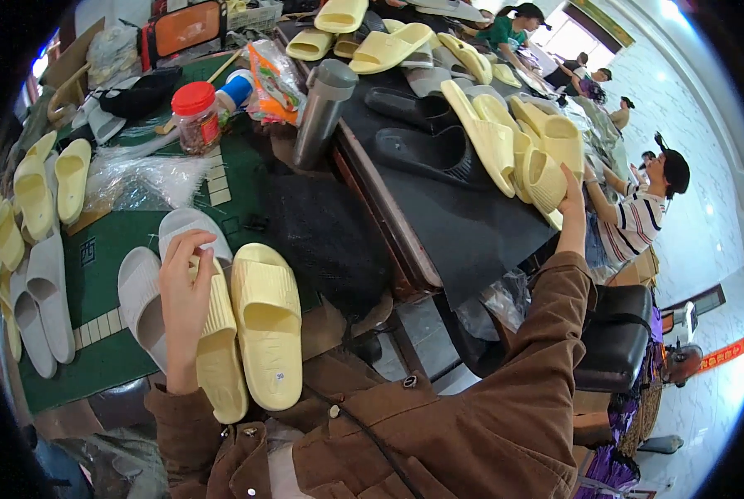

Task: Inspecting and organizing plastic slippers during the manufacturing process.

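A pair of yellow slippers lies at the near edge of the green table; the right one [268, 333] is fully visible, soles down. My left hand [186, 287] is over the toe of the other yellow slipper [220, 358], fingers loosely bent and apart, covering part of it. Just beyond and to the left are two grey slippers, one [141, 291] beside my hand and one [193, 229] behind it. My right arm stretches to the black table, where my right hand [572, 200] grips a yellow slipper [545, 179] at the edge of a pile; its fingertips are partly hidden.
A steel flask [324, 112] stands near the tables' edges, beside a red-lidded jar [195, 116] and clear plastic wrap [147, 179]. More grey slippers [49, 287] and yellow ones lie at left. Black slippers [430, 154] lie on the black table. A person in a striped shirt [638, 218] is at right.
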A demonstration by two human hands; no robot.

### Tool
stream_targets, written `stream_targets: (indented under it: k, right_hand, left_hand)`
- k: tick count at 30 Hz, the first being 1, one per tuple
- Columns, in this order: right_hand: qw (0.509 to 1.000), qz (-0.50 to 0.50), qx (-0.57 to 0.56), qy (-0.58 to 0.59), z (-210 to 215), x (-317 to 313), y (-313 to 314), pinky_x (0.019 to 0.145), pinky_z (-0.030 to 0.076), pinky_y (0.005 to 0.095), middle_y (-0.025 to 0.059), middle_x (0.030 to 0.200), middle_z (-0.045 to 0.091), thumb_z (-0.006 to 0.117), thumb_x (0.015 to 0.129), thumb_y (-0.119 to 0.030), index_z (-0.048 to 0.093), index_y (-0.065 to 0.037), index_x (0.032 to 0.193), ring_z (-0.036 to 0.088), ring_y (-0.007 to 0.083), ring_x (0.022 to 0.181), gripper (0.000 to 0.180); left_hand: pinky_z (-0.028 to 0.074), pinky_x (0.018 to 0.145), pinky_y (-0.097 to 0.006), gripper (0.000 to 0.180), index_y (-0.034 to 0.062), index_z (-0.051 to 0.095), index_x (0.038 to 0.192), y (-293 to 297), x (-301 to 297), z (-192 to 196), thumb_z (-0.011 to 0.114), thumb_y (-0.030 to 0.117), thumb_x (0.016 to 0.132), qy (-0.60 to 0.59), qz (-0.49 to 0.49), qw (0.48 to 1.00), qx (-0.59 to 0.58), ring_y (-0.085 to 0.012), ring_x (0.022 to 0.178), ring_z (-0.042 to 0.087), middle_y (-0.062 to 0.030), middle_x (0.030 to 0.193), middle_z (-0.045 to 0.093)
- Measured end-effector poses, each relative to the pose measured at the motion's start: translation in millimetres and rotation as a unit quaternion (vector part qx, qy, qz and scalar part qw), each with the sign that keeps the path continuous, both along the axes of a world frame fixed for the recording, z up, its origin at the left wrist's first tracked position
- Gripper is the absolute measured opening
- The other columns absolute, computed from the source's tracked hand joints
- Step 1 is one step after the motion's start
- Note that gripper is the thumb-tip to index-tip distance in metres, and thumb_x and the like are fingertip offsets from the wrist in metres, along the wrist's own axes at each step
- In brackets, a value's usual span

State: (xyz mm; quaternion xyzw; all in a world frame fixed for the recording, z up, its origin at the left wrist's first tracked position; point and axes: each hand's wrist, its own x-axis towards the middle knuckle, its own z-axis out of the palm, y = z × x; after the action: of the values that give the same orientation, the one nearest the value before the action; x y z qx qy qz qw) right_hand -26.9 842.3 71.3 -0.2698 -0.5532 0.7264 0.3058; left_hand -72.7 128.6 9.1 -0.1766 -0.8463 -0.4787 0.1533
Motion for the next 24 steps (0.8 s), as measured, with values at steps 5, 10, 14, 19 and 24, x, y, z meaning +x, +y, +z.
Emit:
stream_targets:
  k: [5, 10, 14, 19, 24]
  right_hand:
    - [0.990, -0.055, 0.022, 0.126, 6.0, 10.6, -26.8, 0.092, 0.048, 0.0503, 0.0159, 0.127, 0.054, 0.062, 0.087, -0.024, 0.045, -0.003, 0.130, 0.056, 0.0326, 0.112, 0.051]
    - [0.975, -0.085, 0.085, 0.187, 47.6, 29.9, -100.4, 0.079, 0.050, 0.0347, 0.0077, 0.105, 0.063, 0.058, 0.092, -0.031, 0.054, -0.002, 0.115, 0.060, 0.0185, 0.090, 0.037]
    - [0.916, 0.280, 0.078, 0.277, 56.5, 55.7, -155.5, 0.074, 0.049, 0.0296, 0.0036, 0.080, 0.062, 0.056, 0.094, -0.023, 0.054, -0.001, 0.118, 0.047, 0.0077, 0.053, 0.033]
    - [0.962, 0.169, 0.028, 0.214, 33.6, 62.1, -269.8, 0.055, 0.036, 0.0185, -0.0021, 0.068, 0.052, 0.051, 0.096, -0.016, 0.055, -0.001, 0.112, 0.023, 0.0020, 0.042, 0.022]
    - [0.964, 0.181, -0.086, 0.176, 17.8, 57.6, -329.5, 0.052, 0.033, 0.0168, -0.0030, 0.065, 0.048, 0.048, 0.097, -0.012, 0.044, 0.005, 0.127, 0.025, 0.0012, 0.045, 0.035]
  left_hand:
    - [0.047, 0.076, -0.032, 0.014, 0.0014, 0.062, 0.097, -2.2, -3.9, -4.6, 0.056, 0.000, 0.084, 0.026, -0.001, 0.999, 0.023, -0.0254, 0.088, 0.060, -0.0126, 0.100, 0.061]
    - [0.048, 0.071, -0.031, 0.014, 0.0031, 0.063, 0.097, 3.8, -2.9, 0.2, 0.056, 0.001, 0.085, 0.049, -0.002, 0.996, 0.070, -0.0244, 0.084, 0.061, -0.0110, 0.097, 0.062]
    - [0.047, 0.067, -0.029, 0.014, 0.0034, 0.064, 0.097, 0.7, -0.1, 10.8, 0.054, 0.001, 0.087, 0.087, 0.004, 0.992, 0.094, -0.0220, 0.082, 0.061, -0.0098, 0.098, 0.062]
    - [0.048, 0.068, -0.032, 0.015, 0.0022, 0.063, 0.096, -7.7, 40.6, 34.5, 0.057, -0.002, 0.083, 0.123, -0.033, 0.991, 0.040, -0.0251, 0.080, 0.060, -0.0108, 0.094, 0.061]
    - [0.048, 0.073, -0.036, 0.022, 0.0046, 0.062, 0.103, -34.0, 101.1, 48.4, 0.062, 0.006, 0.080, 0.005, -0.125, 0.984, -0.124, -0.0284, 0.085, 0.059, -0.0116, 0.091, 0.058]
